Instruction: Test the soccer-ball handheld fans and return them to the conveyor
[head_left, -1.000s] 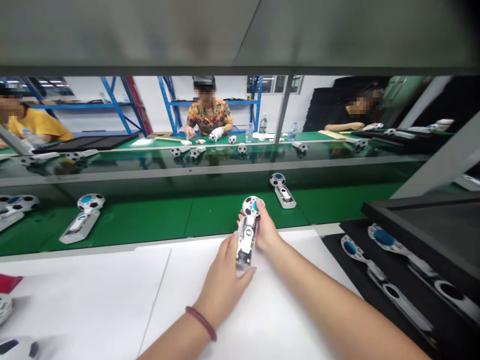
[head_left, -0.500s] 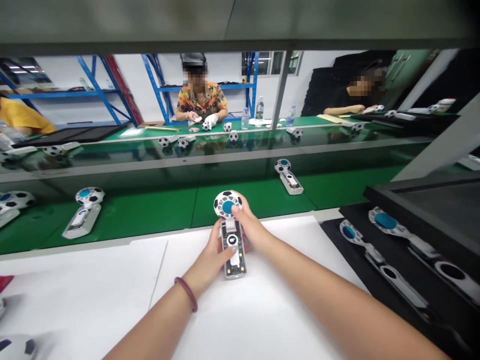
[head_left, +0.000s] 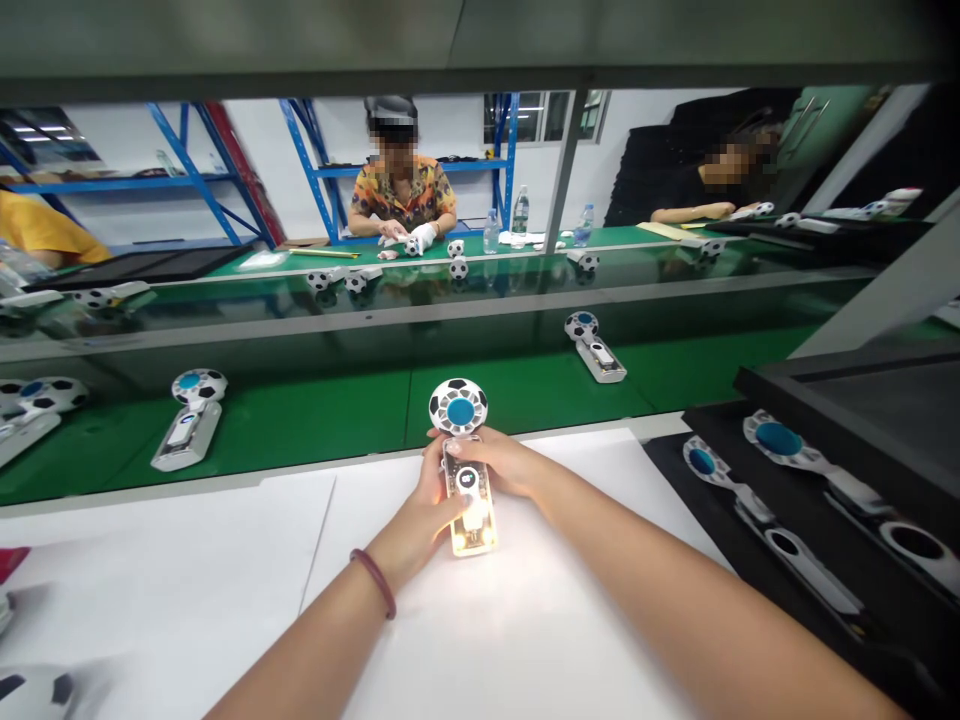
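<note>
Between my two hands is a handheld fan (head_left: pixel 459 408) with a soccer-ball head, a blue round centre and a clear handle. Its small round display is lit, and yellowish light glows from the lower handle onto the white surface. My left hand (head_left: pixel 429 508) wraps the handle from the left, thumb lying on the front below the display. At the top of the handle, just under the ball head, my right hand (head_left: pixel 504 462) grips from the right with its thumb across the front. The fingers behind the handle are mostly hidden.
White sheets (head_left: pixel 225 560) cover my bench. Beyond runs a green conveyor belt (head_left: pixel 360 405) carrying several similar fans. At right, more fans lie on a black tray (head_left: pixel 675 455). Across the line, a person (head_left: pixel 405 195) handles a ball-shaped part; other people sit left and right.
Yellow lights in the handle have come on. My right thumb has moved down from the ball head to the top of the handle. Fans on the near belt have shifted right.
</note>
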